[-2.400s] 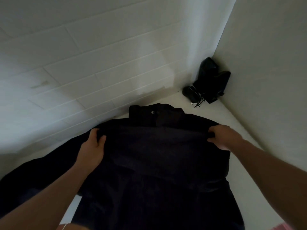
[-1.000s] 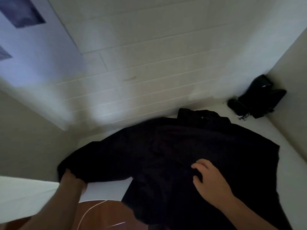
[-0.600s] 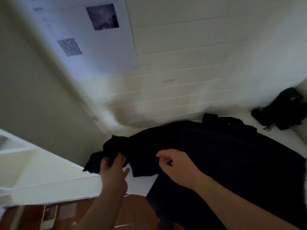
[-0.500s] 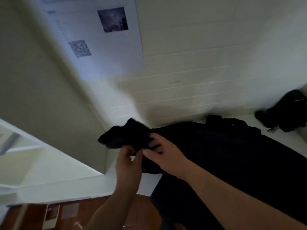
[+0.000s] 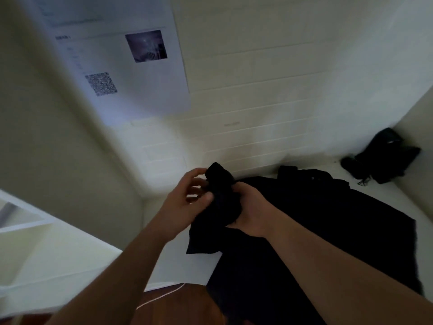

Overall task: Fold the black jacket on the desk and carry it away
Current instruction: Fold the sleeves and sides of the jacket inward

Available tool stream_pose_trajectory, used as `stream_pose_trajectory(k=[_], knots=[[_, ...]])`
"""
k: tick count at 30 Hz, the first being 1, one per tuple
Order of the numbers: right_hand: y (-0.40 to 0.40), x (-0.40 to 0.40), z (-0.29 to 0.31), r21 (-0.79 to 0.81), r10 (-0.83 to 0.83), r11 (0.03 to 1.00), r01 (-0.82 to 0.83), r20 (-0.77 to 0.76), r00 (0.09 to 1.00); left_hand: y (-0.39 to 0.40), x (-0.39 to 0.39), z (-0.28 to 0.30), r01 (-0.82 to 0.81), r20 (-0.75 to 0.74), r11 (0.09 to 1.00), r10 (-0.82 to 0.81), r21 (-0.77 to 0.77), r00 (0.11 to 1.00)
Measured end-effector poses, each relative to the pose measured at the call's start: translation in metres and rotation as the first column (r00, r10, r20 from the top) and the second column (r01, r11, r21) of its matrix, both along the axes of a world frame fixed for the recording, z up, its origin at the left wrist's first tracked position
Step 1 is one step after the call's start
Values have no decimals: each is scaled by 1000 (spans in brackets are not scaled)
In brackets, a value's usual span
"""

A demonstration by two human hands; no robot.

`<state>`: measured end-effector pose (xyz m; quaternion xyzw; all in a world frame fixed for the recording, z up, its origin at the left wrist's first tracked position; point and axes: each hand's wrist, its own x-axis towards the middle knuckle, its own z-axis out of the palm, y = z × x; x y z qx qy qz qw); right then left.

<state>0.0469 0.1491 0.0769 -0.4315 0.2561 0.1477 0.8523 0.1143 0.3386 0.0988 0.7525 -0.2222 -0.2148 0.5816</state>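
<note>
The black jacket (image 5: 328,221) lies spread on the white desk (image 5: 164,261), collar toward the back wall, its hem hanging over the front edge. Its left sleeve (image 5: 222,198) is lifted off the desk and bunched between both hands. My left hand (image 5: 187,200) touches the sleeve's cuff end with its fingers curled around it. My right hand (image 5: 255,212) grips the sleeve a little further in, just right of my left hand.
A black bag with straps (image 5: 384,160) sits in the desk's back right corner against the side wall. A printed sheet with a photo and QR code (image 5: 121,66) hangs on the wall. White shelving (image 5: 21,221) stands at left; brown floor (image 5: 187,306) with a white cable below.
The view swung left from the jacket's shoulders to its left sleeve. My left hand picked up the cuff, my right hand joined it, and both raised the sleeve and moved it rightward.
</note>
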Motion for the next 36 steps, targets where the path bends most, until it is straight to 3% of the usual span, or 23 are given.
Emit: stream_pose_trajectory(k=[2,3,5,7,8,12,14,19,21,22,24,26,29,31,33,34,36], knots=[[-1,-5,6,11,4,1000,-4,39,999,-10,3,14,238,-40,967,-236,90,971],[-2,-8,11,67,34,997,-38,63,997,-14,3,18,273,4,948,-277,162,961],[-5,-16,22,107,119,986,-129,93,989,-25,3,24,127,185,960,-175,248,967],[-6,-21,25,-89,167,983,-161,63,984,-31,3,31,-48,249,977,-6,209,969],[-7,-22,23,-198,181,967,-163,77,980,-33,4,34,-53,197,983,17,177,980],[-3,-22,28,-381,143,921,-80,142,979,-41,-1,49,174,-194,984,-162,46,967],[-5,-16,27,-476,91,879,16,201,975,-47,-3,51,145,-301,989,-137,5,944],[-18,-11,17,-653,-117,738,172,126,985,-54,3,44,6,-419,998,-34,-68,907],[-26,-15,24,-570,-108,809,142,93,990,-58,2,39,-12,-447,996,-28,-87,894],[-27,-17,31,-441,-79,894,87,37,996,-60,0,37,15,-428,998,-43,-68,903],[-30,-22,42,-278,-11,961,13,7,1000,-66,-7,36,86,-398,995,-98,-47,912],[-30,-19,39,-375,82,927,-31,121,989,-70,-8,33,34,-435,995,-74,-98,897],[-32,-9,36,-594,69,803,54,183,981,-68,-4,26,-266,-552,951,138,-160,823],[-34,4,48,-678,47,726,117,219,975,-56,-6,17,-295,-455,946,206,-133,866],[-39,15,68,-733,16,653,194,269,963,-34,-15,-7,-154,-96,988,151,-28,984],[-42,19,80,-731,-22,640,239,293,956,-22,-21,-22,-34,115,992,20,124,993],[-52,20,106,-636,-137,699,327,330,934,-10,-35,-61,84,347,873,-277,480,896]])
